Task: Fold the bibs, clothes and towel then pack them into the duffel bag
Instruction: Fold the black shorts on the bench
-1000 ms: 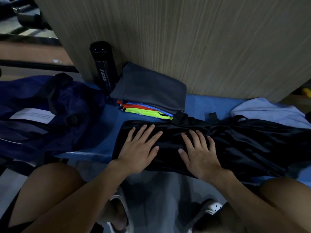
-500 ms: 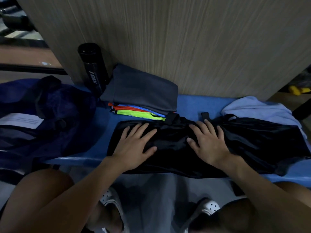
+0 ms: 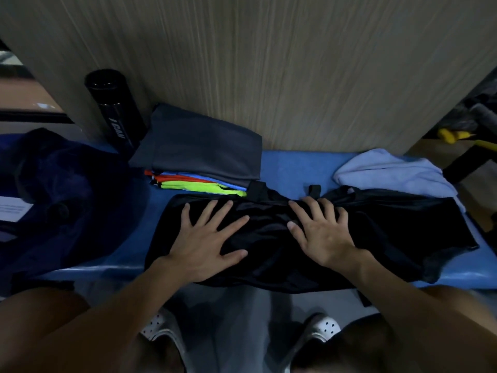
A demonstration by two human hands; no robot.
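Left hand (image 3: pixel 205 246): palm down, flat, fingers straight and spread wide, thumb out toward the right.
Right hand (image 3: pixel 321 235): palm down, fingers straight and closer together, tips pointing away from the body, thumb out toward the left.
Hands: side by side, apart, thumbs facing each other.
Left forearm (image 3: pixel 107 313), right forearm (image 3: pixel 403 300): bare, reaching forward from the lower corners and converging.

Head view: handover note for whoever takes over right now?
Hands: left hand and right hand both flat, fingers spread, pressing the black garment on the blue bench; no grip.
Done: bright bibs folded in a stack under a folded grey garment.
Left: finish folding the black garment, fold the pale towel bunched at the right, pack everything into the navy duffel bag on the left.
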